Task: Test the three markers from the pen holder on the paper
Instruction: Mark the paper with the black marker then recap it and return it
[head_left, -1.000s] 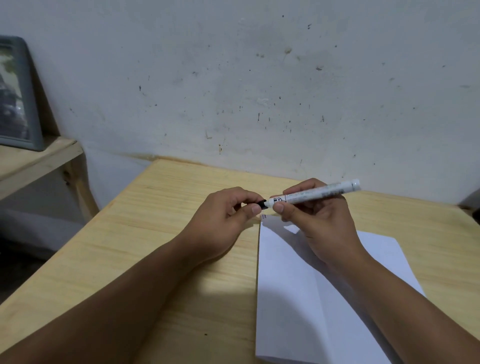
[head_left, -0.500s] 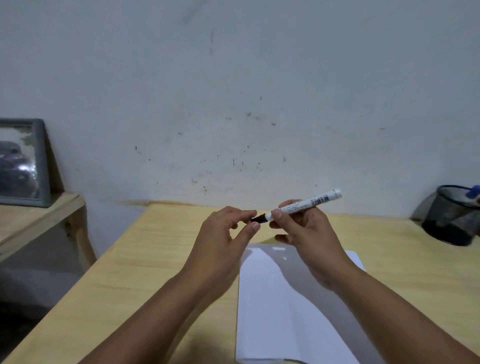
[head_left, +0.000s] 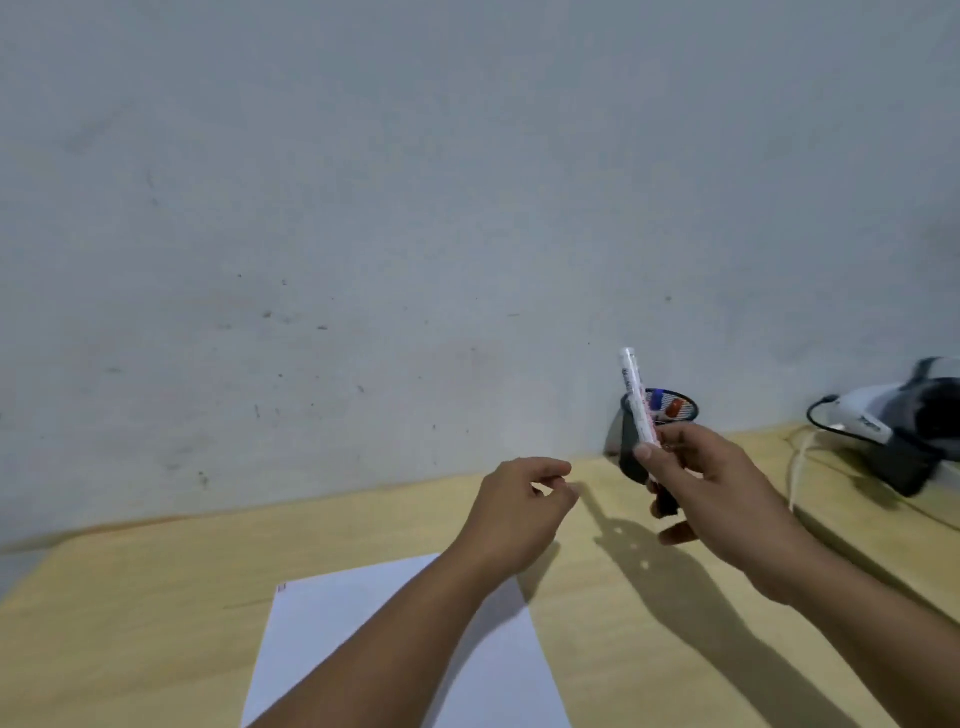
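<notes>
My right hand (head_left: 711, 493) grips a white marker (head_left: 638, 400) with a black cap, tilted nearly upright, cap end down below my fingers. It is held in front of a black mesh pen holder (head_left: 631, 447) by the wall, where a blue-capped marker (head_left: 656, 399) and a red-capped marker (head_left: 675, 408) stick up. My left hand (head_left: 519, 506) hovers left of the marker with fingers loosely curled, holding nothing. A white sheet of paper (head_left: 322, 639) lies on the wooden table (head_left: 130, 597) under my left forearm, with a small mark near its top left corner.
A white and black device (head_left: 893, 431) with a black cable lies on the table at the far right by the wall. A pale cord (head_left: 797, 462) runs beside it. The grey wall stands right behind the table.
The view has swung right, bringing the pen holder near the hands. My left hand has let go of the marker's cap end and drawn away. My right hand turned the marker from nearly level to nearly upright.
</notes>
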